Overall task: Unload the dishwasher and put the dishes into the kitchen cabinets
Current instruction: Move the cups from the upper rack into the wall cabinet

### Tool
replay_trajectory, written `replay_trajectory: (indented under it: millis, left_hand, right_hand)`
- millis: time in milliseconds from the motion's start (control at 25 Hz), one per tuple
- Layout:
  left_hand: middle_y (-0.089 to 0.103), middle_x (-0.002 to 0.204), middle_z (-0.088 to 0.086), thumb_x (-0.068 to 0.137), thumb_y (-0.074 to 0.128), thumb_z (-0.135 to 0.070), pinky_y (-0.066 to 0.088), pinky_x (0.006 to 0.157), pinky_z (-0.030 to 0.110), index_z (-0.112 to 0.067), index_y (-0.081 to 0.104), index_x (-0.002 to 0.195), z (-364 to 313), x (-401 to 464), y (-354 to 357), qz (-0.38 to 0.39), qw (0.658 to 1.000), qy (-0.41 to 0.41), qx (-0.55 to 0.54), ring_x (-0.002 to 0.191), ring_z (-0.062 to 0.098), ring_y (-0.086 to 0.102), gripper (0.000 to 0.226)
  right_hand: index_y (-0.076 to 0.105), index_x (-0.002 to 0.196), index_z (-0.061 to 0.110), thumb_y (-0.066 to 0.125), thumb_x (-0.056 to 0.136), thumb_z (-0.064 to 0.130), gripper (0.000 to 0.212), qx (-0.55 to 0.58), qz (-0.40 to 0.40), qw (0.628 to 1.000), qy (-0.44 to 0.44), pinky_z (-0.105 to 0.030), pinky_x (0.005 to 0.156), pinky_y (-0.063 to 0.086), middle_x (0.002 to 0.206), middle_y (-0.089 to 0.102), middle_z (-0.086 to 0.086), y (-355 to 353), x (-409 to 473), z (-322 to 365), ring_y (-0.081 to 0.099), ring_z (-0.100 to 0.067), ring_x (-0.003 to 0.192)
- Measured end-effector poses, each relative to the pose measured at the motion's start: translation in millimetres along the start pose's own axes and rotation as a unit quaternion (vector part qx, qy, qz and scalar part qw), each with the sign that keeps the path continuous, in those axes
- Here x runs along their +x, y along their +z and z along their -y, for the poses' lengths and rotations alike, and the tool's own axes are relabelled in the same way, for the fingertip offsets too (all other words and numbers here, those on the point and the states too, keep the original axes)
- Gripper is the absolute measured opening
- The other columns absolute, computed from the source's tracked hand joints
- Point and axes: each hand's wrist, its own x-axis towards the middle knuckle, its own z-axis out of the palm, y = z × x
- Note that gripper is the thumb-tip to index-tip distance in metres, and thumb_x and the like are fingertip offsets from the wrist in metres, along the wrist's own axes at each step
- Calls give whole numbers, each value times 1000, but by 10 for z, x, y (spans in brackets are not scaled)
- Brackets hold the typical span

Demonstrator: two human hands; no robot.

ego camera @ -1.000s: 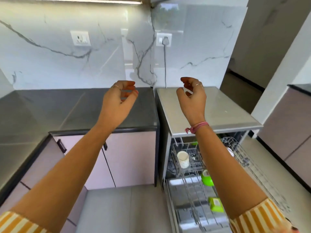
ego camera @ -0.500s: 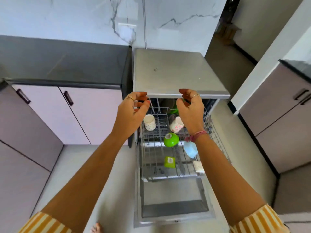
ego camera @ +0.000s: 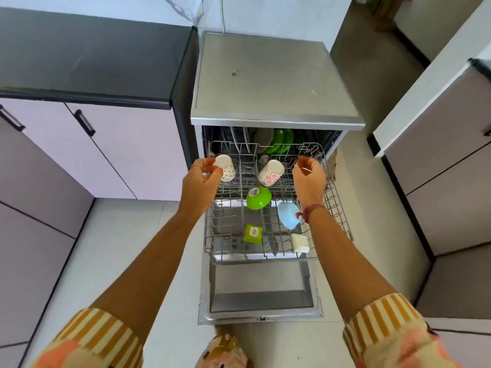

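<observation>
Both hands have dropped from above the countertop to the upper rack (ego camera: 329, 181).
Left hand (ego camera: 203, 181), fingers curled but empty, nears a white cup (ego camera: 225, 168); right hand (ego camera: 308, 176) pinches loosely beside a floral cup (ego camera: 271, 172). Both cups look light, breakable ceramic, best gripped around the wall.

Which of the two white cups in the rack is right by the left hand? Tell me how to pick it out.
The dotted cup at the rack's left edge, right at the left hand's fingertips. The other cup, with red flowers, sits mid-rack, apart from both hands.
</observation>
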Motion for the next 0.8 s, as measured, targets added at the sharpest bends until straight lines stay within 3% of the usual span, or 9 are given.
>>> replay_trajectory:
  millis: [120,240,320,400,520,600,640,800]
  left_hand:
    - [61,109,6,95,52,-18,44,52,3,-9,51,126,176,364,209,11,999,-42,1,77,6,57,32]
    - [63,117,8,94,53,-21,46,61,12,-12,51,126,368,714,456,21,997,-80,-2,96,21,63,33]
    - [62,119,6,94,53,-22,43,63,11,-14,52,125,506,886,608,21,994,-108,7,97,18,60,32]
    - [62,117,4,93,54,-22,42,72,17,-15,52,126,646,1065,769,24,991,-130,10,95,14,57,34]
    - [61,114,3,91,57,-21,41,79,24,-12,49,128,871,1267,996,20,988,-156,2,96,14,55,39]
    - [60,110,5,89,61,-19,41,78,26,-8,51,126,1119,1516,1228,-9,985,-174,9,95,16,54,40]
    - [60,110,7,87,64,-18,42,78,27,-5,51,124,1250,1656,1334,-26,983,-181,15,96,18,55,42]
    - [39,136,18,79,74,-32,43,100,43,-6,33,139,1785,2167,1736,-56,968,-244,30,121,33,46,78]
  right_hand:
    - [61,117,9,57,88,7,29,-12,-7,1000,22,-25,85,47,103,62,1,169,270,-154,56,-11,94]
    - [61,117,9,56,88,6,29,-35,1,999,37,-8,71,42,101,60,1,371,587,-324,55,-10,91]
    - [60,118,8,56,88,6,30,-57,9,997,43,2,60,38,101,60,0,497,750,-497,54,-11,90]
    - [60,117,8,57,87,7,30,-69,18,996,58,4,58,36,102,61,-2,638,937,-689,54,-11,90]
    - [59,117,8,61,84,9,33,-73,20,993,92,-4,70,44,109,63,-6,816,1149,-1031,57,-15,94]
    - [56,118,6,65,80,9,40,-68,19,991,110,-22,82,49,114,63,-10,992,1378,-1352,59,-19,97]
    - [54,120,4,67,79,8,43,-58,18,991,120,-24,83,47,116,62,-13,1083,1471,-1492,59,-20,97]
    - [44,131,2,80,71,17,71,-51,-1,987,151,-29,90,46,127,56,-14,1361,1824,-2021,57,-25,110]
